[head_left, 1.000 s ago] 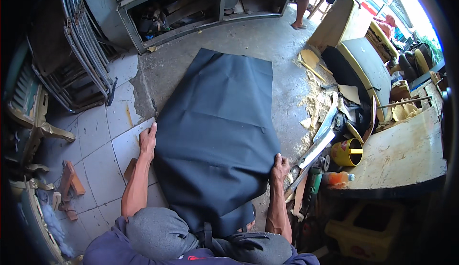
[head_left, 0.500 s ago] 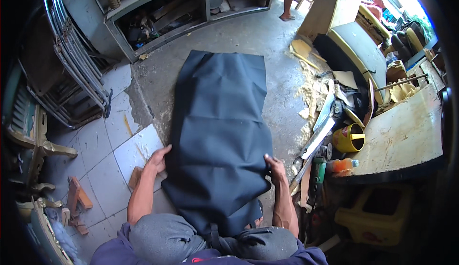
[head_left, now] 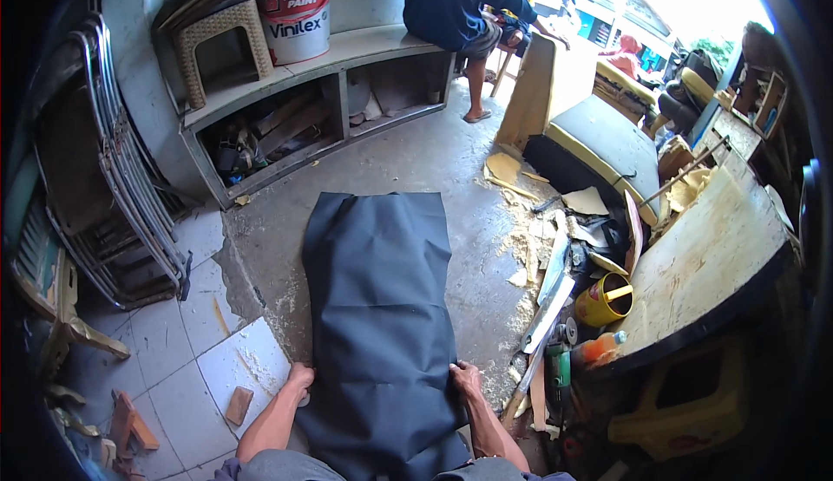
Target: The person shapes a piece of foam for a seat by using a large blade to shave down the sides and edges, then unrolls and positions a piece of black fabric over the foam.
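Note:
A long sheet of black upholstery material (head_left: 382,307), creased across in several places, stretches away from my lap over the floor. My left hand (head_left: 300,380) pinches its left edge, with the fingertips partly hidden. At the opposite edge, my right hand (head_left: 466,379) is closed on the sheet with the thumb on top. The near end of the material runs down between my knees and out of the picture. A small wooden block (head_left: 239,405) lies on the tiles beside my left forearm.
Folded metal chairs (head_left: 113,169) lean at the left. On the right lie foam scraps (head_left: 512,173), an angle grinder (head_left: 562,364), an orange bottle (head_left: 602,346) and a yellow can (head_left: 604,300). A person (head_left: 447,4) sits on the far ledge beside a paint bucket (head_left: 297,14).
My view has tilted upward, so the sheet and both hands appear lower. The bucket, stool and seated person's body have come into sight. Both hands still hold the sheet's sides.

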A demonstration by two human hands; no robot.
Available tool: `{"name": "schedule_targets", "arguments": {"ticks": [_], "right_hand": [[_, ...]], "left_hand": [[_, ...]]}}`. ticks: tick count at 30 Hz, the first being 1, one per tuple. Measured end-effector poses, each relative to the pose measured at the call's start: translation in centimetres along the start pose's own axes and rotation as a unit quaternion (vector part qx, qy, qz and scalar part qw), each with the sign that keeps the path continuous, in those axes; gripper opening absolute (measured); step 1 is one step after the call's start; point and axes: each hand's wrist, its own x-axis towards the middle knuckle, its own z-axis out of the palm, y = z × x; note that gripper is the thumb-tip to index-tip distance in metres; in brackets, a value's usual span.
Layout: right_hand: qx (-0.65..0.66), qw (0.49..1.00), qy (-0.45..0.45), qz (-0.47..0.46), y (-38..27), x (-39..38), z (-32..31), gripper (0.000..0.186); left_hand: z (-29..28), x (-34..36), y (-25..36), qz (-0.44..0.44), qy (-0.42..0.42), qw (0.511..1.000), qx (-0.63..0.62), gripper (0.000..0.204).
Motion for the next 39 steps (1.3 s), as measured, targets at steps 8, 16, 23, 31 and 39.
{"name": "schedule_targets", "arguments": {"ticks": [8,16,23,31,39], "right_hand": [[0.074,0.997,-0.007,0.032,1.4,0.0,1.1,0.036],[0.031,0.999,0.027,0.013,1.1,-0.3,1.6,0.037],[0.002,0.999,0.041,0.011,0.4,-2.3,0.1,0.037],[-0.126,0.989,0.041,-0.059,-0.4,-0.7,-0.1,0.034],[-0.272,0.801,-0.015,-0.532,-25.1,5.5,7.0,0.048]], "left_hand": [[1.1,0.1,0.0,-0.033,0.075,0.984,0.156,0.029],[-1.7,-2.7,6.5,0.053,0.153,0.962,0.219,0.037],[0.6,-9.1,29.4,0.488,0.147,0.852,0.116,0.038],[9.8,-6.1,28.7,0.529,0.001,0.762,0.373,0.063],[9.7,-5.8,29.2,0.486,-0.033,0.74,0.464,0.065]]}}
